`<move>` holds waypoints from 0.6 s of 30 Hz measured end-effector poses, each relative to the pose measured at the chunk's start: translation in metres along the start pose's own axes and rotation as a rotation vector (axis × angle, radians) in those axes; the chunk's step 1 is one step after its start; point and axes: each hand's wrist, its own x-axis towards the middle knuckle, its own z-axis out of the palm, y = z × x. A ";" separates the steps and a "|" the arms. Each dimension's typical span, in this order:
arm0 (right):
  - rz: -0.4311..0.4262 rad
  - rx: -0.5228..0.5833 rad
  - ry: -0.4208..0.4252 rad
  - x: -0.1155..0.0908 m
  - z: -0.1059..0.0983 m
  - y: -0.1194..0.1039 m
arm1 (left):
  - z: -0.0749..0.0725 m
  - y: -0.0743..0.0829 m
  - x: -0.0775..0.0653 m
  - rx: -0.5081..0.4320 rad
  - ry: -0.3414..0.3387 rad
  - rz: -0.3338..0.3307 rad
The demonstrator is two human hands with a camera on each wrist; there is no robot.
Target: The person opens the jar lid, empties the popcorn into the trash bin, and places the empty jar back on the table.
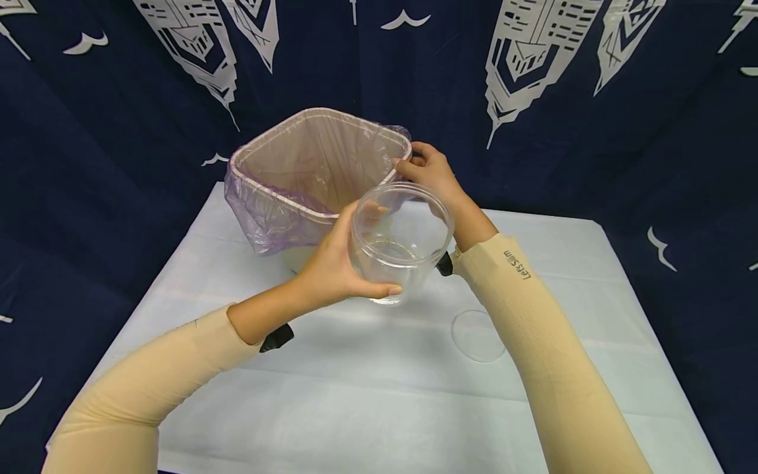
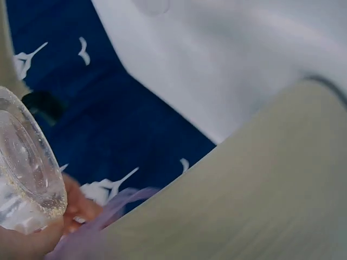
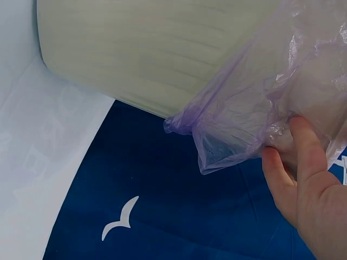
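My left hand (image 1: 334, 270) grips a clear plastic jar (image 1: 403, 227) by its side, with the thumb across the front. The jar has no lid on and tilts beside the near right rim of a trash bin (image 1: 320, 118). In the left wrist view, yellowish crumbs cling around the base of the jar (image 2: 32, 162). My right hand (image 1: 432, 171) holds the bin's right corner, its thumb at the rim and its fingers on the outside. A thin purple bag (image 3: 227, 124) lines the bin and folds down over the outer wall (image 3: 152, 49).
A clear round lid (image 1: 477, 336) lies on the white-covered table (image 1: 355, 408), close to the right forearm. Behind the table hangs a dark blue cloth (image 1: 450, 79) with white prints. The bin stands toward the table's far left edge.
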 end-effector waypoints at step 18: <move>0.004 0.144 -0.002 0.016 -0.002 0.015 | 0.042 -0.078 -0.044 -0.021 -0.032 -0.216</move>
